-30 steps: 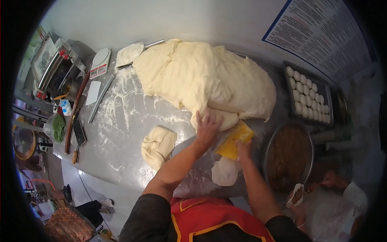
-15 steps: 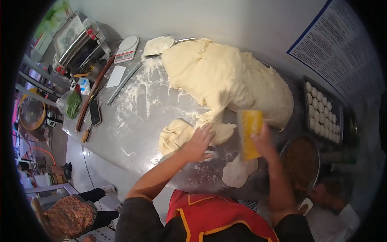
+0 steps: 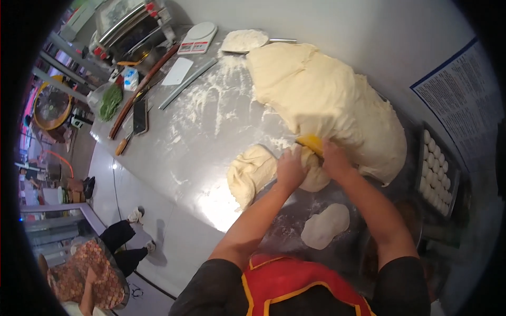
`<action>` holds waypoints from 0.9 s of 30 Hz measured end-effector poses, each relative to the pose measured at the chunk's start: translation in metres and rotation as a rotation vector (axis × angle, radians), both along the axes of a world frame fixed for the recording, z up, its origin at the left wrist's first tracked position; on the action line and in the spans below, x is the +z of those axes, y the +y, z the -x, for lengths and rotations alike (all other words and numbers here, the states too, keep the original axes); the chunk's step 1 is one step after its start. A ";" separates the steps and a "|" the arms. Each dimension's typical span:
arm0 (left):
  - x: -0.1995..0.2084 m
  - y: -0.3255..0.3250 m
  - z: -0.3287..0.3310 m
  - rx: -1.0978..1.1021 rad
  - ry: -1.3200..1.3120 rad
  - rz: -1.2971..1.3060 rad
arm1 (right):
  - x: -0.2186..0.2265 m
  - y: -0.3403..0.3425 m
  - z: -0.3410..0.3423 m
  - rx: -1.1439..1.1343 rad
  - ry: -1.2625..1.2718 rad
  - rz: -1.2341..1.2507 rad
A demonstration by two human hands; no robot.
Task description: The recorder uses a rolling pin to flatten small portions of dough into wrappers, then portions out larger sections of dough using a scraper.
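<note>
A huge mass of pale dough [image 3: 327, 89] fills the far right of the metal table. My right hand [image 3: 335, 159] grips a yellow dough scraper [image 3: 312, 142], its blade down at the dough's near edge. Beside it my left hand [image 3: 291, 167] is closed on a smaller piece of dough [image 3: 315, 178], which bulges out between the two hands. To the left lies a folded lump of dough [image 3: 251, 171]. Closer to me a thin flattened piece of dough [image 3: 326, 226] rests on the table.
A tray of white dough balls [image 3: 435, 173] stands at the right, with a dim round pan [image 3: 390, 253] nearer. Far left are a scale [image 3: 198, 38], flour scoop [image 3: 245, 40], white card scraper [image 3: 177, 71], metal bar [image 3: 188, 83], long wooden rod [image 3: 143, 89] and phone [image 3: 140, 116]. A person [image 3: 89, 274] is at lower left.
The yellow scraper has swung left and down from above the table to the dough's edge. My left hand has moved right and closed on the dough there. The whole view has shifted.
</note>
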State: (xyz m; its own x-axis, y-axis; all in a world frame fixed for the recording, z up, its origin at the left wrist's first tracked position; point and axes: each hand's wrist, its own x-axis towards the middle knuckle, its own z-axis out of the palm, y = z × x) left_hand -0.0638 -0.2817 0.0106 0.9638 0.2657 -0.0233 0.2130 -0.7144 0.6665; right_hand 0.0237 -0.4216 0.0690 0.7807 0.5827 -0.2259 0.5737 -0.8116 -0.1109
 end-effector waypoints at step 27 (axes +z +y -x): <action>0.029 -0.003 -0.082 0.029 -0.190 -0.155 | 0.071 -0.008 -0.048 -0.160 -0.166 -0.399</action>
State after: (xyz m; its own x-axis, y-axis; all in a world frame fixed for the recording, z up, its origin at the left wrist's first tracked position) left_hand 0.0177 -0.2851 0.0393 0.9390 0.2794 0.2007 0.1163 -0.8069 0.5791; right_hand 0.0718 -0.4293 0.1396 0.8745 0.4680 0.1276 0.4812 -0.8039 -0.3496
